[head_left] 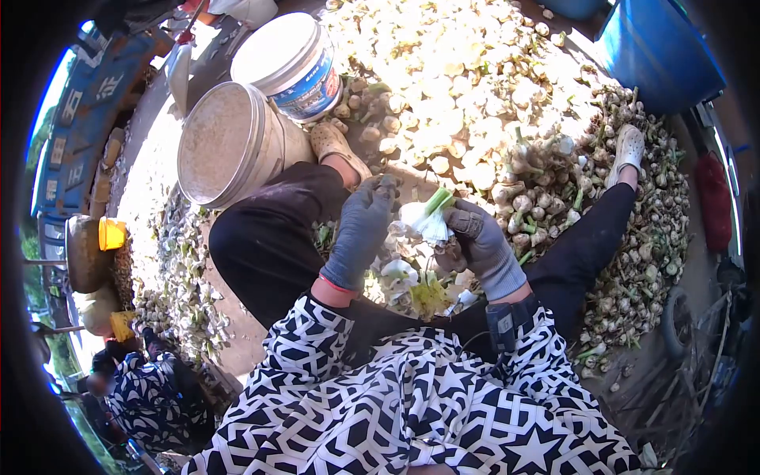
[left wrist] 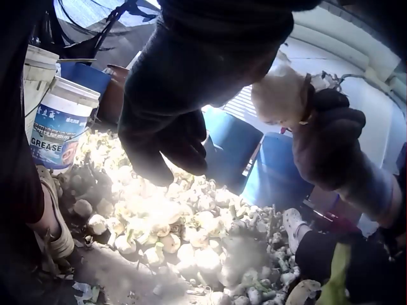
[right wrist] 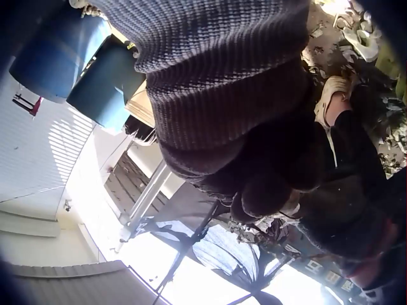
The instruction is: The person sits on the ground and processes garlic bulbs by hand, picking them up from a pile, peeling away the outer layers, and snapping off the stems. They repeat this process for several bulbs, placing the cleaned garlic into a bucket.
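Observation:
A white garlic bulb with a short green stem is held between the two gloved hands in the head view. The right hand grips it from the right, fingers curled round its root side. Just left of the bulb is the left hand, fingers bent; whether they touch it is hard to tell. In the left wrist view the bulb is pinched by the right hand, beside the dark left hand. The right wrist view shows the right hand from behind, mostly hiding the bulb.
A large garlic heap spreads in front of the legs. Two white buckets, one tipped and one labelled, stand at the left. A blue tub is at upper right. Peelings lie left; another person sits lower left.

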Available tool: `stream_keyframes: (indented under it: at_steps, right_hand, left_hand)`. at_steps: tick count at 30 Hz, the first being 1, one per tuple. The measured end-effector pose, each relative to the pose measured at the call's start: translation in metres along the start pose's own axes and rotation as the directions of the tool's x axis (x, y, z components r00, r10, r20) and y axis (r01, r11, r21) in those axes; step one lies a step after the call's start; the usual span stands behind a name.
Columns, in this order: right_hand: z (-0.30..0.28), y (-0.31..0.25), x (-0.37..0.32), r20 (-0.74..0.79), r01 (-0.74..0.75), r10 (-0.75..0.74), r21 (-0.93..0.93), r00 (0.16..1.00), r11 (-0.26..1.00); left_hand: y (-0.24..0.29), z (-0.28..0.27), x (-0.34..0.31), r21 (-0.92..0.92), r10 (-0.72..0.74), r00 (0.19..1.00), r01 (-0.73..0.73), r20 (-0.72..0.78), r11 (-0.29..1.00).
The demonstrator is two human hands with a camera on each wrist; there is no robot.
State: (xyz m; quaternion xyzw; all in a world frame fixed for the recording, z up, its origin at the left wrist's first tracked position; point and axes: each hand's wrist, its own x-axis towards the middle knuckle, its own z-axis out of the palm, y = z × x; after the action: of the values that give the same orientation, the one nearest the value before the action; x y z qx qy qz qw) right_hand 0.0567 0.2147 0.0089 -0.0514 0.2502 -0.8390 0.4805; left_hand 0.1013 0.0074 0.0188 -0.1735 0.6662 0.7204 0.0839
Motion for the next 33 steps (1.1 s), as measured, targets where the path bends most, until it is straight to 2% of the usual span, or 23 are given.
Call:
stream_keyframes:
  at_steps: [1,2,3,4,6,7,8,9,10,12,14,17,18,20,21,22,24,26,28,29,30,32,33]
  right_hand:
    - [0.011,0.002,0.003,-0.082,0.040,-0.039,0.018,0.996,0.999]
    - [0.011,0.005,0.007,-0.085,0.049,-0.046,0.030,0.995,0.998]
    - [0.009,0.009,0.009,-0.076,0.045,-0.047,-0.032,0.996,0.998]
    - [0.008,0.015,0.011,-0.067,0.039,-0.046,-0.091,0.997,0.995]
    - [0.021,0.014,0.013,-0.016,0.062,-0.063,-0.034,0.998,0.997]
    - [0.021,0.017,0.012,-0.060,0.080,-0.080,0.001,0.995,0.997]
    - [0.020,0.020,0.009,-0.106,0.098,-0.094,0.035,0.990,0.995]
    - [-0.002,0.020,0.003,-0.003,0.029,-0.029,0.160,1.000,0.987]
    - [-0.004,0.014,-0.002,0.091,-0.021,-0.002,0.249,0.996,0.968]
    - [-0.027,0.018,-0.022,-0.012,0.047,-0.045,0.233,0.999,0.971]
    - [-0.004,0.012,-0.041,-0.265,0.016,-0.015,0.002,0.964,1.000]
    - [-0.004,0.019,-0.065,-0.293,-0.340,0.255,-0.291,0.922,0.895]
    - [-0.002,0.020,-0.072,-0.294,-0.334,0.250,-0.286,0.923,0.898]
    - [0.018,0.012,-0.087,-0.214,-0.163,0.154,-0.024,0.965,0.986]
    - [0.030,0.007,-0.096,-0.243,-0.083,0.073,-0.028,0.967,0.996]
    - [0.042,0.000,-0.103,-0.136,-0.058,0.069,0.081,0.988,0.995]
    - [0.068,0.002,-0.112,-0.150,-0.031,0.014,-0.112,0.989,0.993]
    - [0.081,-0.020,-0.107,0.082,-0.414,0.460,-0.321,0.884,0.852]
    - [0.094,-0.027,-0.089,0.154,-0.409,0.539,-0.490,0.828,0.769]
    - [0.097,-0.026,-0.084,-0.030,-0.187,0.316,-0.857,0.948,0.481]
    - [0.100,-0.026,-0.079,-0.062,-0.062,0.009,-0.998,0.998,0.001]
    - [0.098,-0.027,-0.060,-0.112,-0.172,-0.310,-0.970,0.944,-0.172]
    - [0.095,-0.028,-0.048,-0.018,-0.093,-0.388,-0.980,0.922,-0.176]
  left_hand:
    - [-0.003,-0.004,-0.001,0.295,0.286,0.958,-0.277,0.015,0.914]
    - [-0.007,-0.006,-0.005,0.543,0.528,0.841,-0.500,0.118,0.675]
    - [0.027,0.017,-0.032,0.323,0.263,0.962,-0.274,0.078,0.906]
    - [0.018,0.028,-0.035,0.520,0.449,0.891,-0.418,0.073,0.745]
    - [0.036,0.035,-0.038,0.076,0.040,0.998,-0.043,0.040,0.996]
    - [0.027,0.032,-0.033,0.092,0.027,0.998,-0.031,0.049,0.995]
    - [0.015,0.030,-0.028,-0.199,0.028,0.996,-0.010,0.086,0.980]
    - [0.004,0.027,-0.024,-0.475,0.040,0.992,0.020,0.117,0.880]
    - [0.008,0.024,-0.024,-0.469,0.034,0.991,0.030,0.127,0.882]
    - [0.027,0.016,-0.026,0.081,0.109,0.974,-0.127,0.199,0.989]
    - [0.038,0.016,-0.026,0.120,0.059,0.969,-0.090,0.240,0.989]
    - [0.035,0.017,-0.024,0.036,0.049,0.944,-0.064,0.326,0.997]
    - [0.035,0.017,-0.024,-0.040,0.131,0.928,-0.125,0.349,0.991]
    - [0.035,0.018,-0.027,-0.194,0.290,0.883,-0.232,0.368,0.953]
    - [0.022,0.019,-0.023,-0.562,0.334,0.864,-0.074,0.377,0.824]
    - [0.012,0.017,-0.019,-0.750,0.251,0.900,0.114,0.355,0.652]
    - [0.017,0.018,-0.017,-0.746,0.182,0.944,0.091,0.276,0.659]
    - [0.024,0.018,-0.016,-0.744,0.121,0.973,0.066,0.195,0.665]
    - [0.031,0.018,-0.015,-0.852,0.102,0.931,0.273,0.351,0.447]
    - [0.031,0.017,-0.016,-0.838,0.051,0.943,0.266,0.328,0.478]
    - [0.028,0.015,-0.017,-0.837,0.052,0.943,0.265,0.328,0.480]
    - [0.020,0.013,-0.019,-0.612,0.060,0.973,0.092,0.222,0.785]
    - [0.014,0.013,-0.019,-0.610,0.059,0.972,0.095,0.228,0.786]
